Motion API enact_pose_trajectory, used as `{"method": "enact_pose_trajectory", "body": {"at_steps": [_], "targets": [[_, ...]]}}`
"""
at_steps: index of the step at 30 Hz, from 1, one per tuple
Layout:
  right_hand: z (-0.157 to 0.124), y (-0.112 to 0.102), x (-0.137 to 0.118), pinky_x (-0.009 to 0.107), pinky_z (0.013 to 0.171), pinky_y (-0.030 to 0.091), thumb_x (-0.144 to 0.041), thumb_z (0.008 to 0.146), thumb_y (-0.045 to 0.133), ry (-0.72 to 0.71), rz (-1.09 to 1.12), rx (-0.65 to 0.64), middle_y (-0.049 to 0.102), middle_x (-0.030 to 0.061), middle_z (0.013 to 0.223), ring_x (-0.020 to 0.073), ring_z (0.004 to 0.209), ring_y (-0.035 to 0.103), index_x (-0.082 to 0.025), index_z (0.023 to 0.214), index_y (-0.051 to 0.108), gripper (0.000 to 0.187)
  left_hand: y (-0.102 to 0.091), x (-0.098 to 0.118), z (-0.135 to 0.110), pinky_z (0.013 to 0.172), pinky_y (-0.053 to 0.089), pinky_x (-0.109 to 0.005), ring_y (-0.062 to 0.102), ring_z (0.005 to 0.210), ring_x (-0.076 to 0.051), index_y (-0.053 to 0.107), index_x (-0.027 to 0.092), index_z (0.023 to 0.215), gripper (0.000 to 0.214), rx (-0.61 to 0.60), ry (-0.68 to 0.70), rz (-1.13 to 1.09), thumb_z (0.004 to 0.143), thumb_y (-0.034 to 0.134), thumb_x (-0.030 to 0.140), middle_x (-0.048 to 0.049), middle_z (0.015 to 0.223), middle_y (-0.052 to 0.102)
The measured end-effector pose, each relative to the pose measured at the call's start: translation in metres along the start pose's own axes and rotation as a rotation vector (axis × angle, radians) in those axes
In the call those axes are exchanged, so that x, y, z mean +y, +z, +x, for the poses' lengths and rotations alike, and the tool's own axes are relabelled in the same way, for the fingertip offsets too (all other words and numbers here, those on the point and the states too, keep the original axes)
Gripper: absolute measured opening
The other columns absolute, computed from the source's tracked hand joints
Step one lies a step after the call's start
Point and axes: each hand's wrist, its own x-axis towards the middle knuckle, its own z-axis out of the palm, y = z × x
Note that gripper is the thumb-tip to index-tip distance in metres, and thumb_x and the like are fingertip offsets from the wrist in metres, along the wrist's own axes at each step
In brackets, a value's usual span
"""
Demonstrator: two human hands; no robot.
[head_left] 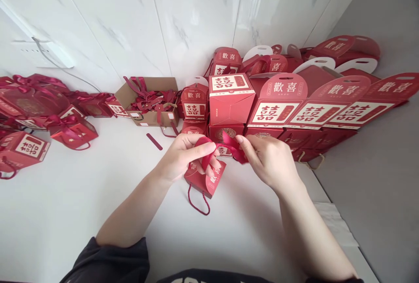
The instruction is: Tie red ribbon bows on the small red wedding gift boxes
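Note:
A red satin ribbon runs between my two hands above a small red gift box on the white table. My left hand is closed on the ribbon, with a loop of it round the fingers. My right hand pinches the ribbon farther along, and a loose end sticks up near its fingertips. The box beneath has a dark red rope handle lying toward me. My left fingers and the ribbon partly cover this box.
Red boxes with white labels are stacked at the back right. A brown carton of ribbons stands at the back centre, near a loose dark red strip. Ribbon-tied boxes sit at the left. A cable hangs from the wall.

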Motion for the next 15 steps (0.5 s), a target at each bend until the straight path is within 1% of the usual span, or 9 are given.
{"method": "enact_pose_trajectory", "body": {"at_steps": [1, 3, 4, 6, 8, 10, 11, 13, 15], "targets": [[-0.001, 0.001, -0.001, 0.027, 0.053, 0.033, -0.039, 0.098, 0.041, 0.059, -0.114, 0.059, 0.054, 0.001, 0.053, 0.0152, 0.051, 0.049, -0.018, 0.073, 0.062, 0.038, -0.001, 0.001, 0.0, 0.038, 0.046, -0.014, 0.064, 0.044, -0.01, 0.067, 0.011, 0.077, 0.025, 0.006, -0.014, -0.011, 0.082, 0.069, 0.036, -0.0037, 0.064, 0.073], [-0.003, 0.001, -0.004, 0.028, 0.056, 0.035, -0.031, 0.095, 0.045, 0.113, -0.2, 0.18, 0.061, 0.0039, 0.061, 0.0168, 0.055, 0.054, -0.017, 0.078, 0.064, 0.03, -0.001, 0.002, 0.001, 0.035, 0.043, -0.012, 0.063, 0.043, -0.01, 0.067, 0.012, 0.075, 0.027, 0.018, -0.04, -0.022, 0.082, 0.068, 0.037, -0.0034, 0.063, 0.073], [-0.004, 0.001, -0.006, 0.028, 0.059, 0.038, -0.026, 0.094, 0.046, 0.107, -0.141, 0.206, 0.066, 0.0056, 0.07, 0.0175, 0.061, 0.058, -0.017, 0.086, 0.066, 0.024, 0.0, 0.002, 0.001, 0.035, 0.042, -0.012, 0.062, 0.042, -0.009, 0.067, 0.012, 0.075, 0.027, 0.023, -0.047, -0.024, 0.083, 0.068, 0.037, -0.0033, 0.063, 0.072], [-0.007, -0.002, -0.012, 0.028, 0.064, 0.044, -0.023, 0.094, 0.048, 0.073, 0.19, 0.172, 0.07, 0.0073, 0.087, 0.0176, 0.073, 0.064, -0.018, 0.099, 0.066, 0.019, 0.002, 0.002, 0.0, 0.034, 0.04, -0.01, 0.059, 0.038, -0.007, 0.067, 0.011, 0.075, 0.025, 0.026, -0.042, -0.019, 0.083, 0.068, 0.035, -0.0026, 0.06, 0.071], [-0.012, -0.005, -0.019, 0.027, 0.065, 0.049, -0.025, 0.094, 0.052, 0.053, 0.697, 0.042, 0.072, 0.0058, 0.087, 0.0161, 0.073, 0.066, -0.019, 0.1, 0.066, 0.017, 0.007, 0.002, -0.004, 0.032, 0.037, -0.009, 0.052, 0.033, -0.003, 0.066, 0.011, 0.073, 0.024, 0.012, 0.007, -0.022, 0.083, 0.069, 0.032, -0.0013, 0.056, 0.069], [-0.016, -0.004, -0.026, 0.025, 0.058, 0.051, -0.028, 0.093, 0.055, 0.04, 1.194, -0.146, 0.072, 0.0021, 0.074, 0.0133, 0.06, 0.066, -0.02, 0.096, 0.066, 0.014, 0.013, 0.001, -0.011, 0.032, 0.036, -0.008, 0.049, 0.031, -0.002, 0.067, 0.012, 0.074, 0.019, -0.015, 0.065, -0.055, 0.082, 0.07, 0.029, 0.0003, 0.054, 0.067], [-0.017, -0.001, -0.03, 0.024, 0.054, 0.05, -0.031, 0.092, 0.057, 0.035, 1.387, -0.244, 0.071, 0.0002, 0.067, 0.0121, 0.053, 0.064, -0.02, 0.092, 0.066, 0.014, 0.017, 0.0, -0.015, 0.032, 0.037, -0.009, 0.049, 0.031, -0.002, 0.068, 0.013, 0.077, 0.016, -0.036, 0.08, -0.083, 0.081, 0.071, 0.028, 0.0008, 0.055, 0.067], [-0.019, 0.01, -0.036, 0.023, 0.05, 0.049, -0.046, 0.089, 0.06, 0.05, 1.621, -0.428, 0.067, -0.0015, 0.055, 0.0109, 0.043, 0.06, -0.019, 0.079, 0.065, 0.029, 0.025, -0.002, -0.023, 0.033, 0.041, -0.01, 0.051, 0.032, -0.003, 0.071, 0.016, 0.091, 0.015, -0.091, 0.077, -0.153, 0.082, 0.071, 0.028, 0.0009, 0.058, 0.068], [-0.019, 0.025, -0.042, 0.026, 0.05, 0.05, -0.07, 0.077, 0.057, 0.092, 1.67, -0.581, 0.063, -0.0003, 0.047, 0.0122, 0.041, 0.059, -0.018, 0.06, 0.059, 0.055, 0.033, -0.003, -0.029, 0.036, 0.045, -0.012, 0.055, 0.034, -0.005, 0.072, 0.019, 0.104, 0.024, -0.165, 0.031, -0.209, 0.083, 0.069, 0.03, -0.0001, 0.061, 0.07]]}}
